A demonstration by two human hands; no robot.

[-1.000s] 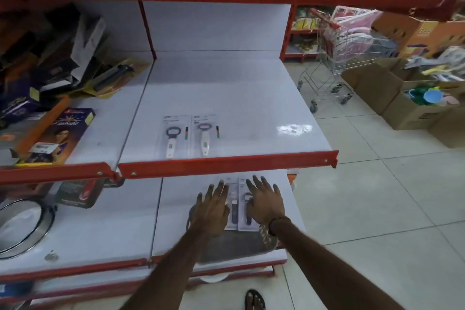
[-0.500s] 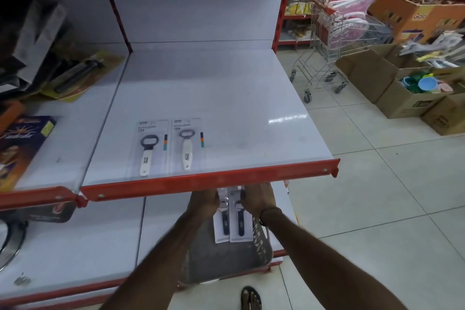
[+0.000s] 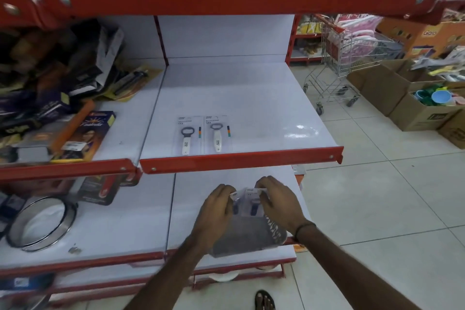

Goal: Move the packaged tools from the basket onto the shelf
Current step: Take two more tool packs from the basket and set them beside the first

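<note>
Two packaged bottle openers (image 3: pixel 200 134) with white handles lie side by side near the front of the white middle shelf (image 3: pixel 251 98). Below, a grey basket (image 3: pixel 247 233) sits on the lower shelf. Over it, my left hand (image 3: pixel 215 211) and my right hand (image 3: pixel 279 200) each grip one of two clear packages with dark-handled tools (image 3: pixel 247 202), held together and lifted off the basket. My fingers hide most of both packs.
A red shelf lip (image 3: pixel 241 162) runs just above my hands. Assorted boxed goods (image 3: pixel 83 133) crowd the left shelf, and a round metal sieve (image 3: pixel 41 224) lies lower left. A shopping trolley (image 3: pixel 347 58) and cardboard boxes (image 3: pixel 422 113) stand on the tiled floor at right.
My hands went from lying flat on the two packages to gripping them at their top edges and lifting them. The camera view shifted, showing more of the upper red shelf.
</note>
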